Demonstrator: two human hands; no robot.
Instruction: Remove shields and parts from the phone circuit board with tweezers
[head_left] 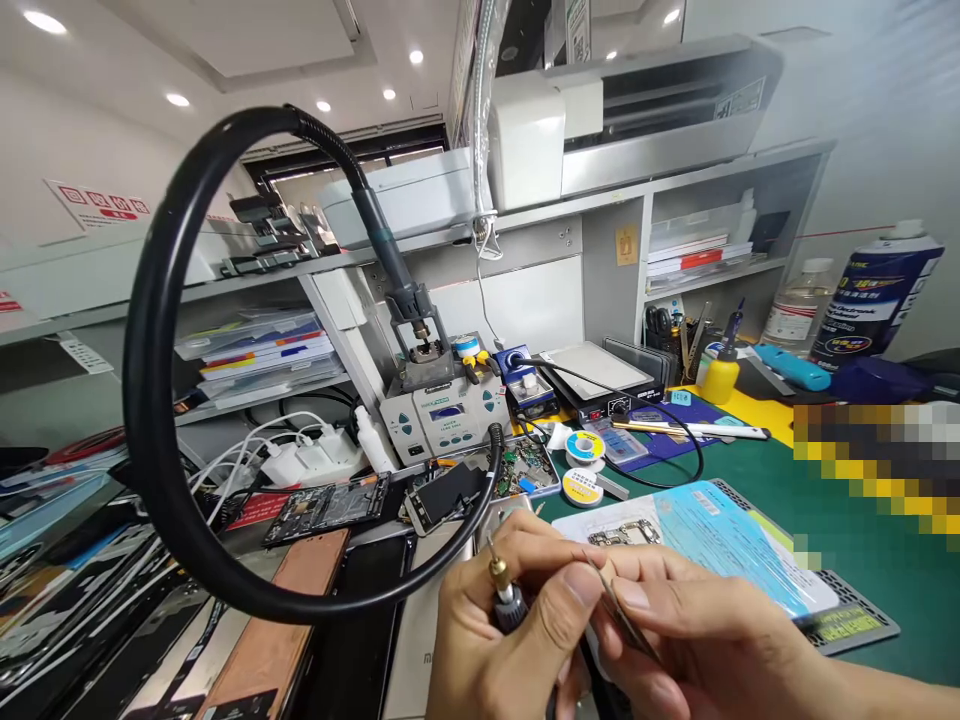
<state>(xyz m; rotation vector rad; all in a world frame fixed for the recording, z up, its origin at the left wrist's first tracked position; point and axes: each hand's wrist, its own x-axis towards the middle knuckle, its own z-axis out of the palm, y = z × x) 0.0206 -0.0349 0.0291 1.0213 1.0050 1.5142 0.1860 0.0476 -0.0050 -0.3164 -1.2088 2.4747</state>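
My left hand [510, 630] is closed round a slim tool [500, 580] with a dark grey collar, a brass-coloured collet and a thin tip pointing up. Most of its body is hidden in the palm. My right hand [690, 625] pinches a thin, flat dark piece [624, 615] whose kind I cannot make out. The left thumb and forefinger meet its upper end, so both hands touch near the middle. Just behind the fingers, a small phone circuit board [626, 533] rests on a white and blue sheet [720, 540].
A thick black hose [142, 400] loops across the left from the hot-air station [442, 415]. Phone parts [330, 510] and a copper-coloured back cover [277, 620] lie at left. Solder reels [583, 487], a yellow bottle [720, 375] and a spray can [874, 290] stand beyond the green mat [870, 560].
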